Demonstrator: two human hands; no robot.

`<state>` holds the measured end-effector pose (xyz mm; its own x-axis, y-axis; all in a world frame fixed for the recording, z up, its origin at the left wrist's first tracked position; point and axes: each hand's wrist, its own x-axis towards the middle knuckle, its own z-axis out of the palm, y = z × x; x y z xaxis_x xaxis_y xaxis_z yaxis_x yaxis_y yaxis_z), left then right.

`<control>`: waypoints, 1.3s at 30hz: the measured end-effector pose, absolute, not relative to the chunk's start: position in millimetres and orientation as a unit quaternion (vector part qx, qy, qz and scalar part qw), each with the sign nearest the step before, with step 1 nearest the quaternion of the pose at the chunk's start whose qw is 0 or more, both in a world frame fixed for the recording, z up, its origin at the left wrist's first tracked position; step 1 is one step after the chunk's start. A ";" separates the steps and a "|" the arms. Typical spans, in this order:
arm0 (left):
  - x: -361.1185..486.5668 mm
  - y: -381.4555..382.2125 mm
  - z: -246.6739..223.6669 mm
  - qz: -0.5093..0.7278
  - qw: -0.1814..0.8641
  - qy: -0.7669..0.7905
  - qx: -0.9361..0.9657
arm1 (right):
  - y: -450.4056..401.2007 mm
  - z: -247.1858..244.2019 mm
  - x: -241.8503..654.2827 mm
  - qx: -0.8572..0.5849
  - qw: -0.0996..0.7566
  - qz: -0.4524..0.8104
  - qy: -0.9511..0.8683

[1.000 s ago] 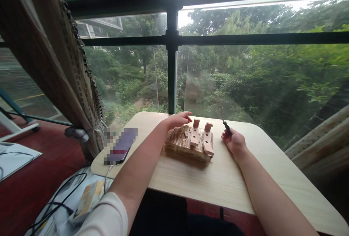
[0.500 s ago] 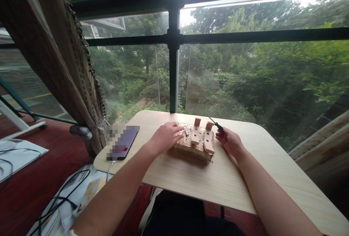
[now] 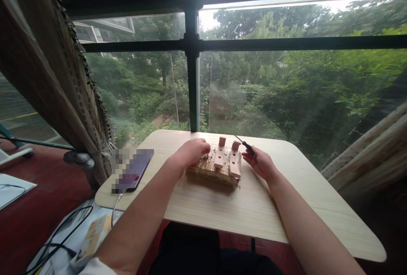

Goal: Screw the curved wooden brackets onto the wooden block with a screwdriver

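Over the left end of a block wrapped in clear, brownish packing (image 3: 213, 176), my left hand (image 3: 194, 151) has its fingers curled down and drawn together. Whatever they pinch there is too small or hidden to name. Small dark bits, perhaps screws, lie on the block's top. Two L-shaped wooden pieces with dark holes rest across it: one near the middle (image 3: 219, 159), the other at the right end (image 3: 234, 165). Just right of the block, my right hand (image 3: 261, 162) holds a screwdriver (image 3: 247, 145) by its black handle, its thin shaft pointing up and left.
The block stands on a pale wooden table (image 3: 197, 207) by a large window. A phone (image 3: 140, 171) with a white cable (image 3: 115, 211) lies at the table's left. Below left are black cords and a yellowish box (image 3: 93, 234). A tied curtain (image 3: 63, 80) hangs at the left.
My left hand's fingers have gone from stretched out to curled at the block's left end. My right hand still holds the screwdriver. The whole view has shifted slightly.
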<state>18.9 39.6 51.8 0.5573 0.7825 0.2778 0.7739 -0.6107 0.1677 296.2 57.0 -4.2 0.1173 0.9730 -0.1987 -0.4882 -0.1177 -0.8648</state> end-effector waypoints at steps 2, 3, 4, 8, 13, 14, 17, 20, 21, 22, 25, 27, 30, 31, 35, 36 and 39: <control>20.3 36.4 51.2 0.164 -0.030 0.448 0.878 | 57.0 -4.0 296.2 -0.443 0.609 0.598 -0.276; 20.3 35.3 50.2 0.160 -0.031 0.447 0.880 | 57.0 -3.9 296.2 -0.445 0.610 0.595 -0.276; 19.9 34.6 48.9 0.155 -0.019 0.443 0.883 | 56.9 -3.7 296.2 -0.446 0.612 0.592 -0.276; 15.7 34.6 44.6 0.164 0.054 0.434 0.884 | 56.6 -2.8 296.2 -0.452 0.611 0.587 -0.279; 14.1 36.5 42.7 0.183 0.088 0.420 0.884 | 56.3 -2.8 295.7 -0.454 0.610 0.585 -0.282; 14.4 36.6 41.8 0.184 0.078 0.420 0.886 | 56.0 -3.0 295.5 -0.454 0.610 0.585 -0.283; 15.3 35.5 37.6 0.188 0.016 0.426 0.885 | 55.3 -3.5 294.6 -0.455 0.607 0.585 -0.288; 17.7 31.9 36.1 0.240 -0.007 0.440 0.865 | 55.3 -3.4 293.5 -0.458 0.604 0.584 -0.290; 19.6 30.5 37.3 0.273 0.006 0.438 0.857 | 55.5 -3.3 293.2 -0.459 0.604 0.584 -0.290; 22.3 29.3 39.5 0.307 0.025 0.432 0.847 | 55.8 -3.2 293.0 -0.459 0.603 0.584 -0.290; 33.7 29.1 49.3 0.372 0.093 0.419 0.823 | 55.7 -3.1 293.1 -0.457 0.602 0.588 -0.289; 41.7 32.9 53.7 0.378 0.136 0.421 0.814 | 54.5 -2.8 293.7 -0.455 0.605 0.588 -0.287; 49.2 40.9 49.5 0.381 0.211 0.409 0.802 | 52.1 -1.4 294.6 -0.452 0.612 0.584 -0.282; 50.2 43.0 45.3 0.385 0.234 0.400 0.798 | 51.6 -0.8 294.7 -0.451 0.614 0.584 -0.281; 48.8 45.5 26.1 0.424 0.263 0.365 0.786 | 52.3 0.3 294.4 -0.448 0.620 0.580 -0.280; 47.7 45.2 23.1 0.435 0.276 0.365 0.775 | 52.9 0.1 294.3 -0.448 0.620 0.580 -0.280; 44.5 44.5 20.6 0.454 0.333 0.366 0.741 | 54.8 -0.8 294.4 -0.447 0.618 0.582 -0.282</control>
